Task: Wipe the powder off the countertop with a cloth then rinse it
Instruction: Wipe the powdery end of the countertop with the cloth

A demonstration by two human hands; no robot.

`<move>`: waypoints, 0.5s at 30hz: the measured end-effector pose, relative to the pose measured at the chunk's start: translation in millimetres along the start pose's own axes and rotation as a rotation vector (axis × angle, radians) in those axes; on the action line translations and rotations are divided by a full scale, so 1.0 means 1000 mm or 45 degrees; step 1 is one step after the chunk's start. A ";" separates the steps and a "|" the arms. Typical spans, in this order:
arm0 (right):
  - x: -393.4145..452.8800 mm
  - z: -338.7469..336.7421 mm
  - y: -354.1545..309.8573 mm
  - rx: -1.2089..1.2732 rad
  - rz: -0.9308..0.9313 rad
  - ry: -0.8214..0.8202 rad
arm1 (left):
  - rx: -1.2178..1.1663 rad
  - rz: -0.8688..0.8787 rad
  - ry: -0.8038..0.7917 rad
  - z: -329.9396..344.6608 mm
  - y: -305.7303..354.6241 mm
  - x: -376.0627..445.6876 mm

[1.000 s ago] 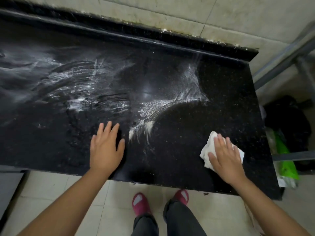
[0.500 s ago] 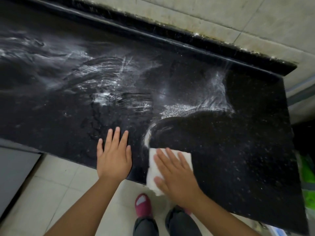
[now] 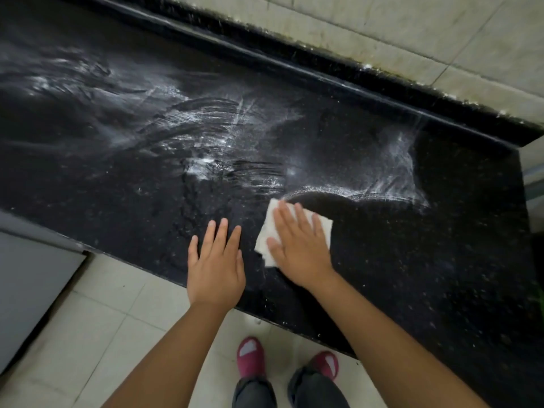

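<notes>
A black speckled countertop (image 3: 426, 275) fills most of the view. White powder (image 3: 206, 134) lies smeared in streaks across its middle and left, with a curved ridge of powder (image 3: 353, 191) bordering a wiped dark patch on the right. My right hand (image 3: 300, 245) presses flat on a folded white cloth (image 3: 266, 237) near the front of the counter, at the left end of that ridge. Just left of it, my left hand (image 3: 216, 266) rests flat on the counter's front edge, fingers apart, holding nothing.
A raised black backsplash (image 3: 323, 66) runs along the counter's far side under a tiled wall (image 3: 412, 30). The counter's right end (image 3: 524, 231) drops off. A grey cabinet face (image 3: 29, 284) is at lower left. Below are the tiled floor and my red slippers (image 3: 250, 357).
My right hand swept the cloth from the counter's right side leftward to the front edge, then pushed it away from me onto the powder ridge. My left hand stayed flat in place.
</notes>
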State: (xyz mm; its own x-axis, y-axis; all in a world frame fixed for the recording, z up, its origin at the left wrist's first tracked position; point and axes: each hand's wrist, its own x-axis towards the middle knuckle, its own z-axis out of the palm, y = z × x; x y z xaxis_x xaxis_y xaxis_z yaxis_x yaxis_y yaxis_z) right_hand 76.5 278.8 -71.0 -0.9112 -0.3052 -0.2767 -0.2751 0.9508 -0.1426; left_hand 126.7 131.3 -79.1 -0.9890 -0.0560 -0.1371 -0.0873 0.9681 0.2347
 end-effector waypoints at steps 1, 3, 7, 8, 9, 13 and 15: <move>-0.013 0.005 -0.005 -0.053 -0.102 0.016 | 0.000 0.006 -0.016 0.001 -0.001 0.000; -0.047 0.015 0.000 -0.092 -0.221 0.022 | -0.006 0.013 -0.028 0.001 -0.002 0.001; -0.111 0.026 0.065 -0.150 -0.218 -0.006 | 0.043 0.031 0.025 -0.002 -0.002 0.002; -0.115 0.022 0.079 -0.133 -0.121 -0.019 | 0.041 0.035 0.036 -0.002 -0.002 0.002; -0.112 0.017 0.090 -0.114 0.002 -0.019 | 0.037 0.038 0.043 -0.003 -0.002 0.002; -0.055 -0.001 0.076 0.007 0.381 -0.005 | 0.004 0.046 0.030 0.000 -0.003 0.002; -0.024 -0.006 0.045 0.003 0.351 -0.035 | -0.052 0.029 -0.003 0.001 -0.003 0.000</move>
State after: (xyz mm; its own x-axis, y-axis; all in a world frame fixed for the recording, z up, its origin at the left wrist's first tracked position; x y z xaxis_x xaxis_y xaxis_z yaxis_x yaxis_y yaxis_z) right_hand 84.6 329.0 -64.7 -0.9431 -0.0361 -0.3306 -0.0171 0.9980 -0.0602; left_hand 126.7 128.3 -80.9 -0.9905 -0.0335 -0.1336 -0.0698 0.9583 0.2771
